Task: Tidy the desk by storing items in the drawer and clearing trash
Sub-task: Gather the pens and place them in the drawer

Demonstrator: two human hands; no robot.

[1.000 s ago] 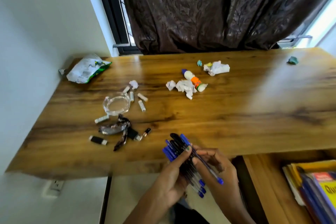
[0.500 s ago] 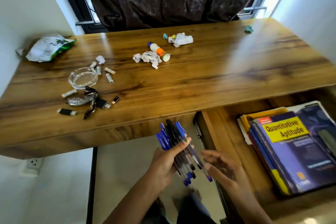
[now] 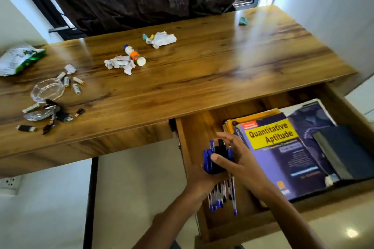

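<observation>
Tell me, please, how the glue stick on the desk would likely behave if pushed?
The glue stick lies on its side and looks round, so it would probably roll. The crumpled paper touching it might stop it toward that side. It looks like small plastic, so likely light and stiff.

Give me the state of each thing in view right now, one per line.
Drawer: pulled open, books inside.
Pens: bundled, held over the drawer's left side.
Left hand: grips the pens.
Right hand: fingers spread against the pen caps.
Quantitative Aptitude book: closed, lying flat in the drawer.
Glue stick: capped, on its side.
Glass dish: upright.
Snack bag: crumpled, lying flat.
</observation>
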